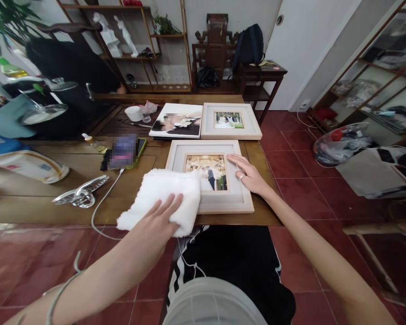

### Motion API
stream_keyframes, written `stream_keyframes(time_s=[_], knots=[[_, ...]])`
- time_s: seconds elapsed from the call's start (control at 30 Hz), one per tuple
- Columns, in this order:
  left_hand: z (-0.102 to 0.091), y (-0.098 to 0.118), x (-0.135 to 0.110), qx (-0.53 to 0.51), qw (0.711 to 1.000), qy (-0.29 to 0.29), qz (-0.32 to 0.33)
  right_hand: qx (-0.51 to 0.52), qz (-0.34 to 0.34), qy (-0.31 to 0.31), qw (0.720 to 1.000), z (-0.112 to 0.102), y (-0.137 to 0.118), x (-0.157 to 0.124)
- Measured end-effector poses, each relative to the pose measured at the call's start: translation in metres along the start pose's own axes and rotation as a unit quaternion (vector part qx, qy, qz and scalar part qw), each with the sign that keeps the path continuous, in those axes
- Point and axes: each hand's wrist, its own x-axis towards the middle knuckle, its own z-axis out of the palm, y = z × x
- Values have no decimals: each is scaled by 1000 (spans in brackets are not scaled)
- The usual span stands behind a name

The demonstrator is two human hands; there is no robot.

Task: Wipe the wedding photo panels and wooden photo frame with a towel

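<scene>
A picture frame (203, 205) with pale wood edges and a white mount lies flat near the table's front edge. Its small photo (212, 176) shows a couple in wedding clothes. My left hand (162, 214) has hold of a fluffy white cloth (149, 189), its fingers pressed into the pile. That cloth covers the frame's lower left corner and hangs a little over the table edge. On the frame's right side rests my right hand (250, 176), fingers stretched out, a ring on one of them.
Behind are a second frame (232, 133) and a photo panel (176, 119). Leftward on the table (6, 210) lie a silver hair claw (79, 192), a phone (123, 151) with a white cable (98, 207), a small dropper bottle (94, 143) and a large bottle (27, 162).
</scene>
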Motion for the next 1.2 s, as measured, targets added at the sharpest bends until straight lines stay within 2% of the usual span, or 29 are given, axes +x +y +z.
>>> stream_keyframes(time_s=[0.07, 0.17, 0.3, 0.43, 0.5, 0.57, 0.7, 0.87, 1.0, 1.1, 1.2], knots=[[4, 1, 0, -6, 1000, 12, -10, -2, 0, -3, 1000, 0, 0, 0], [11, -8, 22, -2, 999, 30, -43, -2, -5, -7, 1000, -1, 1, 0], [16, -41, 74, 22, 993, 83, -76, -4, -12, -11, 1000, -2, 2, -1], [12, -80, 123, 49, 984, 143, -88, -9, -18, -15, 1000, -2, 3, -1], [10, -92, 139, 63, 982, 156, -88, -9, -18, -15, 1000, -3, 3, -1], [9, -95, 146, 75, 981, 154, -88, -8, -15, -15, 1000, -3, 2, -1], [7, -75, 131, 80, 988, 103, -80, -4, -10, -13, 1000, -3, 1, -1], [-5, -23, 71, 54, 996, 17, -68, 1, -8, -8, 1000, -2, 2, 0], [-14, 7, 27, 23, 999, -45, 5, 0, -9, -7, 1000, -1, 2, 0], [-12, 13, 19, 8, 999, -42, 7, -2, -10, -8, 1000, -2, 1, 0], [-5, 5, 35, 8, 1000, -2, -28, -7, -5, -11, 1000, -2, 0, -1]])
